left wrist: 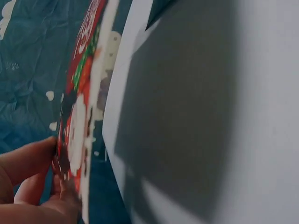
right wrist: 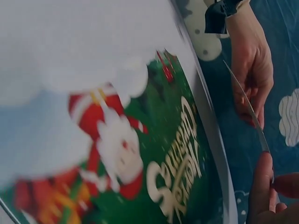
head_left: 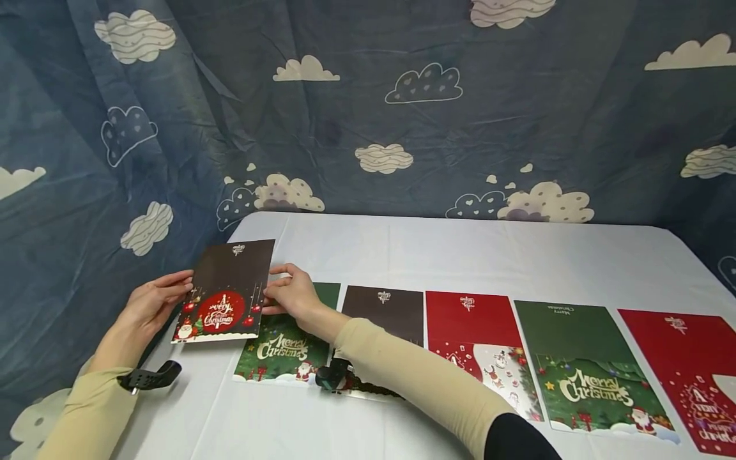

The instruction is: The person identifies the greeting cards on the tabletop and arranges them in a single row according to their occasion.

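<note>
A dark brown Christmas card (head_left: 232, 271) with a red disc and white lettering is held up, tilted, over the left end of the table. My left hand (head_left: 146, 313) pinches its left edge between thumb and fingers, also seen in the left wrist view. On its right edge, my right hand (head_left: 296, 297) grips with thumb and fingertips. The held card appears edge-on (right wrist: 250, 107) in the right wrist view, a hand on each side. Below and partly behind it lies a green Merry Christmas card (head_left: 287, 351), its upper left part hidden.
To the right, a row continues with a brown card (head_left: 385, 313) partly under my right forearm, a red card (head_left: 471, 319), a green card (head_left: 566, 332) and another red card (head_left: 673, 345). They lie on a white-covered table (head_left: 448, 255). A cloud-patterned blue cloth (head_left: 356, 121) hangs behind.
</note>
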{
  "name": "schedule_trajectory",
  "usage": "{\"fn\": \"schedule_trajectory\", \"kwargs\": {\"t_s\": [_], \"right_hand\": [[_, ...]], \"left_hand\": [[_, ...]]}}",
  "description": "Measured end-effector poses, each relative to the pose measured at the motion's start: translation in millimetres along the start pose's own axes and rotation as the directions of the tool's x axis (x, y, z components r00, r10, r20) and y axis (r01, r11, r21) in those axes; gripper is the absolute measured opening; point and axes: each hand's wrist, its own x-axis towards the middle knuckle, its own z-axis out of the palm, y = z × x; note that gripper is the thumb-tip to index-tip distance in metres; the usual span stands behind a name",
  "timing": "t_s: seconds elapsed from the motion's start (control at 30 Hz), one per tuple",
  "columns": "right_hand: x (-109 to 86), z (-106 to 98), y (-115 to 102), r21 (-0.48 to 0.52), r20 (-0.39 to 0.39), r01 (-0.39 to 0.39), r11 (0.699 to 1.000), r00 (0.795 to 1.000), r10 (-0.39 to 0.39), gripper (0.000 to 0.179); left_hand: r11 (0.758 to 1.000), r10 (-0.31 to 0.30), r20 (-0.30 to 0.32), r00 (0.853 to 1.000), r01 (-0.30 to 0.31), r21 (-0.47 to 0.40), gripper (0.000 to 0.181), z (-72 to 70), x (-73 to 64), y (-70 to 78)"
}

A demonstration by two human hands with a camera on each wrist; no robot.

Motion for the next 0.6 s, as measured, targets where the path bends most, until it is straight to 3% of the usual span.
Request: {"fn": "schedule_trajectory", "kwargs": {"t_s": [0.17,0.37,0.6], "right_hand": [[13.2,-7,-5,-0.030,-0.040,0.020,0.999,0.999,-0.021,0.038],[32.8,-16,-6,-0.069,-0.094,0.018,0.997,0.995,-0.024,0.040],[54.6,-30,-14,-0.063,-0.153,0.018,0.998,0.988,-0.028,0.042]], "left_hand": [[1.000,0.015,-0.092,0.996,-0.014,0.014,0.035,14.2,13.0,-0.6],[0.999,0.031,-0.214,0.976,-0.028,0.016,0.035,28.8,34.6,-2.2],[1.000,0.024,-0.189,0.982,-0.021,0.018,0.044,43.7,58.1,-0.2]]}}
